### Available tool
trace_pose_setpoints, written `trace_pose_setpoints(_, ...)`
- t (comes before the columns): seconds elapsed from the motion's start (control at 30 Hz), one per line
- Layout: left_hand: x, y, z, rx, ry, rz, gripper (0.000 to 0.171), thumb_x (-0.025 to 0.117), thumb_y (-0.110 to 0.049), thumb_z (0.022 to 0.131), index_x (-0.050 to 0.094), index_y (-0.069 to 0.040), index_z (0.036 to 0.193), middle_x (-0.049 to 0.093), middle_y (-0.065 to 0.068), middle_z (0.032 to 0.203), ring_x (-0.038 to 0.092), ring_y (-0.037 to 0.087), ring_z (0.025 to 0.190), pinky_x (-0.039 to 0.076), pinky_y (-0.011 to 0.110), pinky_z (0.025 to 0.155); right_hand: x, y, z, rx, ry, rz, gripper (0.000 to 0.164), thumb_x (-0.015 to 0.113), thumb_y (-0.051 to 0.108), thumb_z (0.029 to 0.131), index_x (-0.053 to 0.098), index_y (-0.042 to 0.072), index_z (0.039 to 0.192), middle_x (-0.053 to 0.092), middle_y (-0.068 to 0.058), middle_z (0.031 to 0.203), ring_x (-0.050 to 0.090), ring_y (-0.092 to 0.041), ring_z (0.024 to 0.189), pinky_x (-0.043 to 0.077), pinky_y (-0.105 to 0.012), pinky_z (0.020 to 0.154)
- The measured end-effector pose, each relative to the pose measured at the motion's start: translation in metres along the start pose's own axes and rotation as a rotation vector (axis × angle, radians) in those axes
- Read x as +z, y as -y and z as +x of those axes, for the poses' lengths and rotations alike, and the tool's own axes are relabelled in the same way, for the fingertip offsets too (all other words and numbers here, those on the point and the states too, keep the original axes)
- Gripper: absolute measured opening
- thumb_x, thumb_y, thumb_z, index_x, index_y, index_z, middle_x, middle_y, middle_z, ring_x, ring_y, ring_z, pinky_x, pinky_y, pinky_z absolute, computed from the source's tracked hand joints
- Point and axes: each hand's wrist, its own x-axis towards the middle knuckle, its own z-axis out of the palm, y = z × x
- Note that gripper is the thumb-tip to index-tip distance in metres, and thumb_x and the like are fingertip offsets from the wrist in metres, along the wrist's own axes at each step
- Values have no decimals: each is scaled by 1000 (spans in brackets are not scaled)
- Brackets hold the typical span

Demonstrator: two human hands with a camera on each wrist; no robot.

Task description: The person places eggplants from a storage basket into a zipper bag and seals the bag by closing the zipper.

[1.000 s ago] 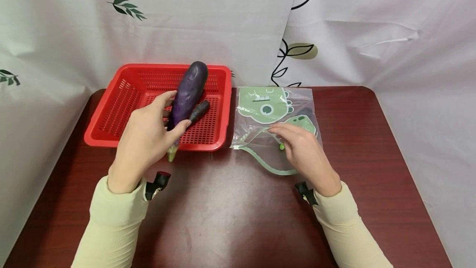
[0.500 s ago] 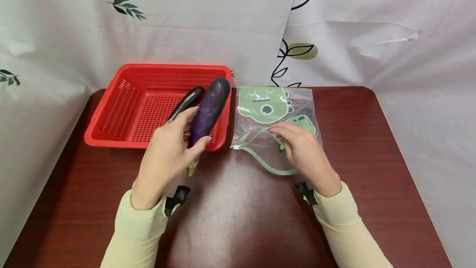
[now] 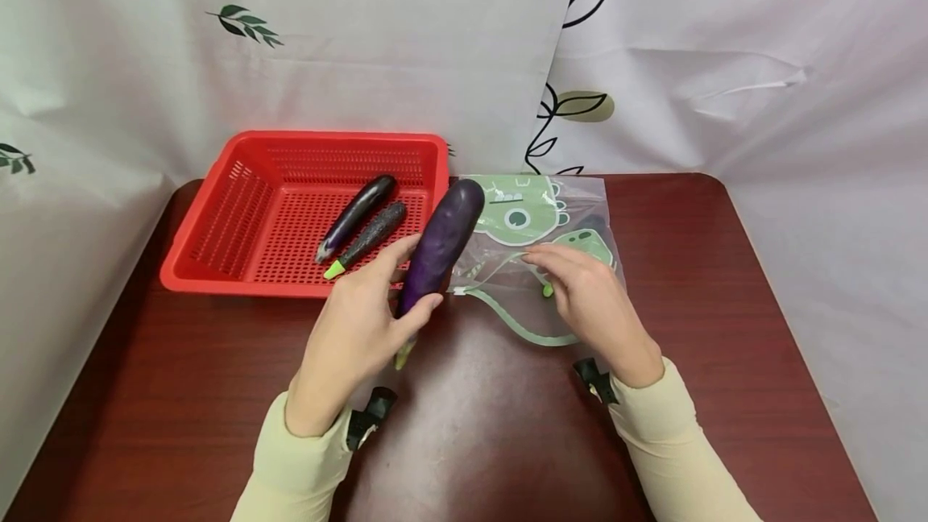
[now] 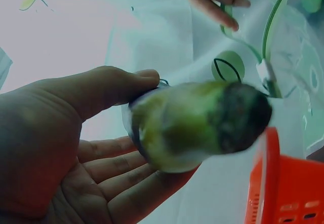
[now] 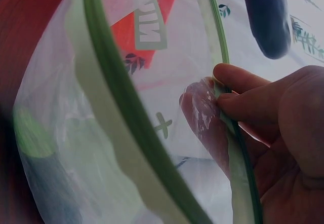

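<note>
In the head view my left hand [image 3: 355, 325] grips a large purple eggplant [image 3: 444, 244] near its stem end, thumb on one side and fingers on the other. The eggplant slants up, its round end overlapping the left edge of a clear zip bag [image 3: 522, 220] with green cartoon print. Its greenish stem end [image 4: 197, 122] faces the left wrist camera. My right hand [image 3: 594, 296] pinches the bag's upper zip edge [image 5: 223, 46] between thumb and fingers, and the mouth gapes. A dark thing with a bright green tip [image 3: 547, 290] shows inside the bag.
A red perforated basket [image 3: 239, 288] stands at the back left. In it lie a smaller dark eggplant [image 3: 358, 216] and a rough-skinned dark vegetable [image 3: 373, 236] with a bright green end. A patterned white cloth [image 3: 348, 63] hangs behind the table [image 3: 710, 329].
My left hand has carried the large eggplant from over the basket rightward and nearer, to the bag's left edge. The basket's two vegetables are now uncovered. The right hand keeps its hold.
</note>
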Motion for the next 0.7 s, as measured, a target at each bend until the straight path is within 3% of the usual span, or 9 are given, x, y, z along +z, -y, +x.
trace_pose_setpoints(0.27,8,-7,-6,0,43,-46,69,87,-23,79,54,-9,138,71,10,112,73,19,87,59,36,77,-1,0,0,-11,-11,-1,32,62,-11,89,73,4,115,71,-8,117,65,-23,113,51,-41,97)
trace_pose_setpoints(0.53,15,-8,-14,80,30,9,69,87,-26,78,56,-7,136,73,10,102,69,17,85,55,36,71,-1,0,-1,-21,-17,0,32,62,-11,89,73,4,114,71,-7,116,66,-23,112,51,-41,97)
trace_pose_setpoints(0.7,20,-6,-17,137,50,17,68,87,-25,79,56,-6,136,72,7,108,67,17,83,55,36,71,-2,0,0,-21,-20,-4,32,63,-11,89,73,4,115,71,-8,117,66,-23,113,51,-42,96)
